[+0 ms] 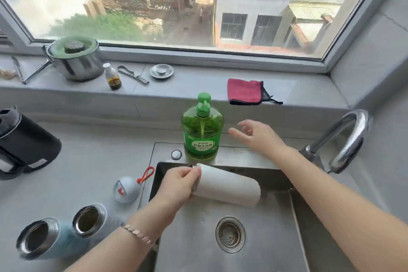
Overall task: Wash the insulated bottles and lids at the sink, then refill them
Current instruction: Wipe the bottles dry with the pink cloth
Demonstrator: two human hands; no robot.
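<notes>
My left hand (180, 183) grips the mouth end of a white insulated bottle (229, 187), held on its side over the steel sink (276, 238). My right hand (258, 136) hovers open, fingers spread, just right of the green dish soap pump bottle (201, 130) on the sink's back ledge, not touching it. Two open bottles stand on the counter at the left: a light blue one (42, 238) and a pale one (90, 223). A grey-blue lid (127, 189) with a red loop lies beside the sink.
The chrome faucet (344, 141) arches at the sink's right. A dark kettle (24, 146) stands far left. On the window sill are a steel pot (75, 62), a small bottle (113, 77), a sink plug (161, 71) and a red cloth (246, 91). The drain (230, 234) is open.
</notes>
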